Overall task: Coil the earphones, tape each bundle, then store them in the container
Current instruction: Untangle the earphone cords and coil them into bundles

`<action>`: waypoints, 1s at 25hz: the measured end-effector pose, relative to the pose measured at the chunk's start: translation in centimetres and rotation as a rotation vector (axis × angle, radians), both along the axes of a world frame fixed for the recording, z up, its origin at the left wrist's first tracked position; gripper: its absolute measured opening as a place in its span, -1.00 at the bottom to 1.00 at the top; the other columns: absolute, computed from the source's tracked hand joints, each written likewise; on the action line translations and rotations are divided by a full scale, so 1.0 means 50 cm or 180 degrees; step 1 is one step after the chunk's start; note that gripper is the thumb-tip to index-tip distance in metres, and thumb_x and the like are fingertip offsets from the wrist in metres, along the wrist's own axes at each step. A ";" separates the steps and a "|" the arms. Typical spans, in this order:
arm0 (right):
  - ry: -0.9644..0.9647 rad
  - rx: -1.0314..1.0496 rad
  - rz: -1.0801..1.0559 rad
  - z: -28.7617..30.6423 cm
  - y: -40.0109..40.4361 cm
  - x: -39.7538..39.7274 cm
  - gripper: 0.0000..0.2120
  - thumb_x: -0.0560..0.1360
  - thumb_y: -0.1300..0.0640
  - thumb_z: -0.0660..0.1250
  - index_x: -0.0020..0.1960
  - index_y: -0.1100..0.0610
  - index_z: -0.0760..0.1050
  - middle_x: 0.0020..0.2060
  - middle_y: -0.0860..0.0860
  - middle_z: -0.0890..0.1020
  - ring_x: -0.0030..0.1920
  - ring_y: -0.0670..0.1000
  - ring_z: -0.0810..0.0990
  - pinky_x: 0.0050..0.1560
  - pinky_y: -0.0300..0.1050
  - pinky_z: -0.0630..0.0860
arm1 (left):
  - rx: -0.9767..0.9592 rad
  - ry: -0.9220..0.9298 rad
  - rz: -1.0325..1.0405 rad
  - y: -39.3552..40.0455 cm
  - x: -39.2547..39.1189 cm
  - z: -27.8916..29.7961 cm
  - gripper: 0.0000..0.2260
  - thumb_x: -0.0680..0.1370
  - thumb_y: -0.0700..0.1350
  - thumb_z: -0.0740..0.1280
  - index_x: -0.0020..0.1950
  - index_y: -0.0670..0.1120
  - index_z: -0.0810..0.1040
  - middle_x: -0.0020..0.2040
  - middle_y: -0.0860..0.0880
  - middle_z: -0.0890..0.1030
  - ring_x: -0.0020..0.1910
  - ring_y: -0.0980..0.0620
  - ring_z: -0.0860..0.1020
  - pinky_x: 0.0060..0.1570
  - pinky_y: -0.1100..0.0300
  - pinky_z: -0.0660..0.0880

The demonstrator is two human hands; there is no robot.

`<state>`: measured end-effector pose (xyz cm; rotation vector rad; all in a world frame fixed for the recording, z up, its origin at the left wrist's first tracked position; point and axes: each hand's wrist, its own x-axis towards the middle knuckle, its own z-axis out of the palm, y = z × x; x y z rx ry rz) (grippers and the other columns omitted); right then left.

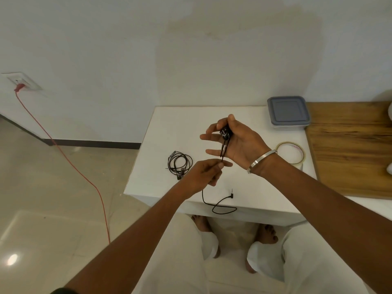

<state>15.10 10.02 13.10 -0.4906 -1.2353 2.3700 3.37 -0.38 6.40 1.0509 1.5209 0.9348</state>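
Observation:
My right hand [235,143] is raised above the white table [161,128], palm towards me, with a black earphone cable [224,141] wound round its fingers and the thumb pressing the earbuds. My left hand [203,175] pinches the same cable just below. The free end hangs in a loop [220,205] over the table's front edge, and its jack plug [232,195] lies on the table. A second black earphone set [179,164] lies loosely coiled on the table to the left. A roll of clear tape [291,152] lies at the right. The container [288,114], with a grey lid on, stands at the back right.
A wooden surface [350,149] adjoins the table on the right. A red cable [63,153] runs from a wall socket [22,82] down across the floor at the left. My legs and bare feet [265,234] are under the table's front edge.

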 end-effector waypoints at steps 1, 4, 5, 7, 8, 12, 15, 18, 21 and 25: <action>-0.0093 0.0198 -0.0079 -0.001 0.001 -0.001 -0.66 0.63 -0.04 0.01 -0.15 0.08 0.45 -0.05 0.02 0.64 0.18 0.16 0.59 0.26 0.34 0.31 | -0.0017 0.0084 -0.0122 -0.001 0.005 0.000 -0.77 0.66 -0.03 0.18 0.13 0.04 0.63 -0.25 -0.10 0.45 -0.27 0.00 0.45 -0.15 0.15 0.52; -0.0600 0.1187 -0.0296 -0.005 0.003 -0.001 -0.65 0.65 0.02 0.02 -0.15 0.09 0.50 -0.01 0.02 0.67 0.11 0.04 0.64 0.21 0.08 0.36 | -0.0066 0.0269 -0.0215 -0.005 0.008 -0.001 -0.74 0.66 -0.03 0.18 0.21 -0.04 0.60 -0.29 -0.01 0.45 -0.31 0.03 0.45 -0.22 0.19 0.53; -0.0752 0.1506 -0.0360 -0.006 0.003 -0.001 -0.64 0.65 0.04 0.03 -0.13 0.11 0.53 -0.02 0.03 0.68 0.08 -0.01 0.65 0.18 -0.06 0.39 | -0.0083 0.0275 -0.0206 -0.008 0.008 0.000 -0.75 0.66 -0.03 0.18 0.21 -0.05 0.60 -0.30 0.01 0.45 -0.34 0.06 0.44 -0.27 0.22 0.51; -0.0983 0.2017 -0.0430 -0.018 0.009 0.002 -0.65 0.65 0.07 0.04 -0.09 0.14 0.55 -0.02 0.03 0.69 0.05 -0.07 0.65 0.14 -0.25 0.42 | -0.0125 0.0227 -0.0174 -0.014 0.005 0.005 -0.75 0.66 -0.05 0.19 0.20 -0.06 0.61 -0.32 0.01 0.45 -0.39 0.09 0.40 -0.34 0.26 0.46; -0.1099 0.2296 -0.0432 -0.027 0.011 0.004 -0.66 0.65 0.06 0.05 -0.09 0.11 0.56 -0.03 0.02 0.69 0.04 -0.04 0.64 0.13 -0.25 0.46 | -0.0149 0.0194 -0.0147 -0.016 0.003 0.009 -0.75 0.66 -0.05 0.19 0.20 -0.07 0.61 -0.33 0.01 0.45 -0.41 0.11 0.39 -0.36 0.28 0.44; -0.1675 0.3618 -0.0140 -0.066 0.020 0.010 -0.67 0.61 -0.01 0.07 -0.14 0.01 0.56 -0.16 -0.06 0.65 -0.10 0.07 0.60 0.18 0.15 0.44 | -0.0266 0.0126 -0.0126 -0.016 -0.008 0.037 -0.76 0.65 -0.07 0.22 0.17 -0.11 0.62 -0.35 -0.01 0.45 -0.46 0.11 0.37 -0.41 0.29 0.42; -0.2508 0.4652 0.0488 -0.069 0.021 0.019 -0.67 0.62 -0.03 0.04 -0.10 0.01 0.55 -0.21 -0.14 0.59 -0.13 -0.10 0.53 0.45 0.29 -0.01 | -0.0354 0.0232 -0.0162 -0.016 -0.022 0.056 -0.78 0.64 -0.06 0.24 0.12 -0.09 0.64 -0.36 -0.02 0.45 -0.48 0.09 0.36 -0.42 0.27 0.42; -0.2889 0.5167 0.0789 -0.076 0.029 0.037 -0.54 0.60 -0.16 -0.05 -0.08 0.05 0.53 -0.19 -0.09 0.60 -0.11 -0.04 0.56 0.43 0.35 -0.16 | -0.0373 0.0372 -0.0163 -0.019 -0.037 0.074 -0.79 0.63 -0.06 0.25 0.08 -0.08 0.66 -0.38 -0.03 0.44 -0.46 0.07 0.35 -0.42 0.26 0.40; -0.2900 0.5227 0.0996 -0.075 0.037 0.050 -0.38 0.50 -0.38 -0.15 -0.11 0.01 0.52 -0.25 -0.12 0.57 -0.17 -0.06 0.53 0.43 0.34 -0.20 | -0.0252 0.0652 -0.0162 -0.017 -0.051 0.088 -0.82 0.61 -0.04 0.28 0.03 -0.06 0.66 -0.41 0.00 0.45 -0.45 0.07 0.36 -0.41 0.24 0.38; -0.2987 0.5508 0.1378 -0.073 0.037 0.051 -0.55 0.55 -0.26 0.01 -0.06 0.03 0.53 -0.19 -0.10 0.59 -0.10 -0.03 0.55 0.44 0.36 -0.13 | -0.0039 0.1250 -0.0347 -0.007 -0.064 0.102 -0.85 0.59 -0.04 0.31 0.02 -0.03 0.66 -0.43 0.14 0.50 -0.47 0.16 0.40 -0.39 0.32 0.37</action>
